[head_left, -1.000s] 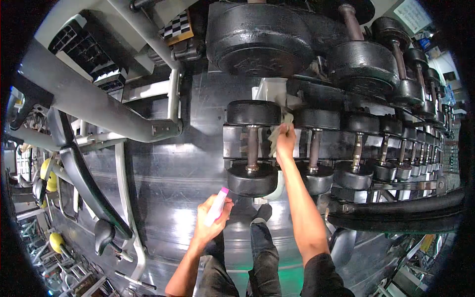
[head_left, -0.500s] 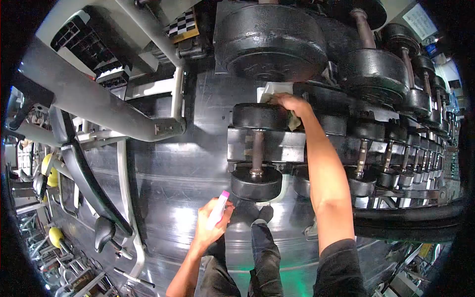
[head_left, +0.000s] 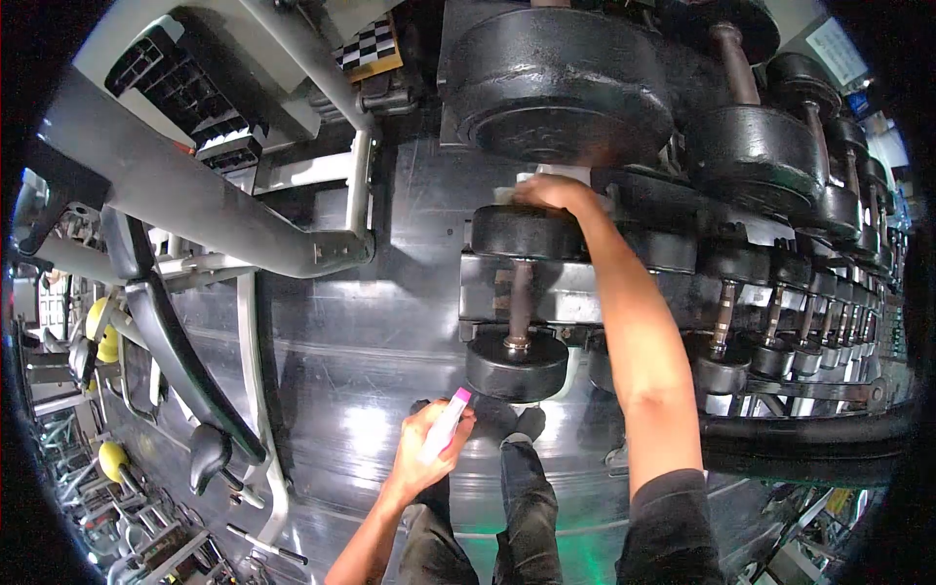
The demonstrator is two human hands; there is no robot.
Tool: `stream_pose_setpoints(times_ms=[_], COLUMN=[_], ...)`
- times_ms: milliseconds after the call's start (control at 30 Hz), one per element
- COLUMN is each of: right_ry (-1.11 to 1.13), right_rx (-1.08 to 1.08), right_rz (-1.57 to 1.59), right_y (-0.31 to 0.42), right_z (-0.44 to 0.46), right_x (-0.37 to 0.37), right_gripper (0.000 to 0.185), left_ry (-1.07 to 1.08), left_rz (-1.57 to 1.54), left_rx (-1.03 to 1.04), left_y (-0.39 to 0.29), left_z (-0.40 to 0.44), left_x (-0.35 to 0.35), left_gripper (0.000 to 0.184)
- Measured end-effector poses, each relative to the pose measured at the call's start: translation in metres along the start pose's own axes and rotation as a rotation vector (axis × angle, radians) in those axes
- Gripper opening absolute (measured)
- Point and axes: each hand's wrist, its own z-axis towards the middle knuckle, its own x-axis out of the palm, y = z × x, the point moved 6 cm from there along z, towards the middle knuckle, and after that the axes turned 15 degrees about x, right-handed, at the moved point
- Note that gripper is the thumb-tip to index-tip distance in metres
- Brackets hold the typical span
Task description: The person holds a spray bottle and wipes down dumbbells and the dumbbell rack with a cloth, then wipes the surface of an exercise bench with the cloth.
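Note:
My left hand is closed around a white bottle with a pink top, below the nearest dumbbell. Stretched up to the far side of that black dumbbell is my right hand, bent over the top of its upper head. A pale cloth shows in part at the fingers, smeared by motion. The dumbbell lies across the lower rack, its metal handle uncovered. My right forearm passes over the neighbouring dumbbell and hides part of it.
More dumbbells run off to the right in a row. Larger ones sit on the upper tier, close above my right hand. A grey machine frame and a black padded bench stand at left. My legs and foot are below.
My right hand has moved from between the first two dumbbells up and over the top of the nearest one, with the cloth. The view has shifted slightly. My left hand still holds the bottle.

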Motion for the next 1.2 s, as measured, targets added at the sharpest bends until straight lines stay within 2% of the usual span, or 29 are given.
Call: stream_pose_setpoints(times_ms=[67,100,133,200,233,300,333,400,467,533,600,633,667,700,733,900,967,1033,1067,1100,1133,1200], right_ry=[0.107,0.174,0.175,0.142,0.147,0.108,0.110,0.142,0.117,0.171,0.081,0.001,-0.119,-0.304,-0.623,-0.780,-0.882,-0.972,-0.991,-0.783,-0.786,-0.551], right_rx=[-0.009,-0.020,-0.022,0.082,0.074,0.202,0.201,-0.004,-0.042,-0.260,-0.476,-0.292,-0.044,-0.207,-0.366,-0.411,-0.273,-0.122,0.033,0.385,0.389,0.615], right_rz=[0.082,0.215,0.213,0.697,0.693,0.709,0.711,0.168,-0.009,0.055,0.011,-0.175,-0.199,-0.171,-0.016,-0.086,0.066,0.374,0.619,0.836,0.832,1.556], right_y=[0.042,0.046,0.041,0.012,0.007,-0.004,0.002,0.038,0.059,0.103,0.137,0.139,0.148,0.138,0.131,0.099,0.069,0.031,0.017,0.000,-0.007,-0.044], right_z=[-0.044,-0.064,-0.080,-0.102,-0.101,-0.099,-0.092,-0.070,-0.030,-0.032,-0.072,-0.092,-0.148,-0.136,-0.160,-0.230,-0.248,-0.258,-0.264,-0.264,-0.258,-0.230], right_x=[-0.032,-0.041,-0.046,-0.058,-0.061,-0.061,-0.061,-0.055,-0.030,-0.024,-0.029,-0.024,-0.044,-0.017,-0.011,0.006,0.017,0.045,0.058,0.075,0.085,0.138], right_gripper=[0.053,0.055,0.055,0.057,0.057,0.056,0.056,0.051,0.041,0.032,0.025,0.030,0.018,0.018,0.026,0.032,0.032,0.028,0.023,0.025,0.025,0.030], left_ry=[0.003,0.006,0.007,0.012,0.016,0.023,0.039,0.043,0.052,0.047,0.041,0.029,0.032,0.038,0.046,0.102,0.111,0.088,0.090,0.049,0.010,0.058], left_rz=[0.002,-0.028,-0.057,-0.072,-0.087,-0.078,-0.076,-0.055,-0.034,-0.014,-0.036,-0.057,-0.059,-0.072,-0.084,-0.038,-0.025,-0.020,-0.024,-0.045,-0.066,-0.062], left_rx=[-0.005,-0.036,-0.066,-0.049,-0.030,-0.028,-0.017,-0.013,-0.013,-0.049,-0.064,-0.077,-0.076,-0.040,-0.003,-0.002,0.011,0.019,0.022,-0.004,-0.032,-0.082], left_y=[-0.002,-0.001,0.000,-0.002,-0.002,-0.002,-0.003,-0.004,-0.004,-0.002,-0.001,0.000,0.001,0.002,0.002,-0.007,-0.006,-0.007,-0.008,-0.007,-0.006,-0.002], left_z=[-0.004,-0.006,-0.007,-0.009,-0.009,-0.012,-0.012,-0.011,-0.011,-0.012,-0.014,-0.015,-0.017,-0.019,-0.021,-0.027,-0.032,-0.036,-0.038,-0.042,-0.046,-0.052], left_x=[0.000,0.001,0.001,0.000,0.000,-0.004,-0.004,-0.007,-0.008,-0.008,-0.007,-0.007,-0.006,-0.005,-0.006,-0.021,-0.028,-0.036,-0.037,-0.040,-0.044,-0.042], left_gripper=[0.011,0.011,0.012,0.011,0.011,0.011,0.011,0.010,0.010,0.010,0.010,0.009,0.009,0.009,0.009,0.009,0.010,0.010,0.010,0.011,0.011,0.011])
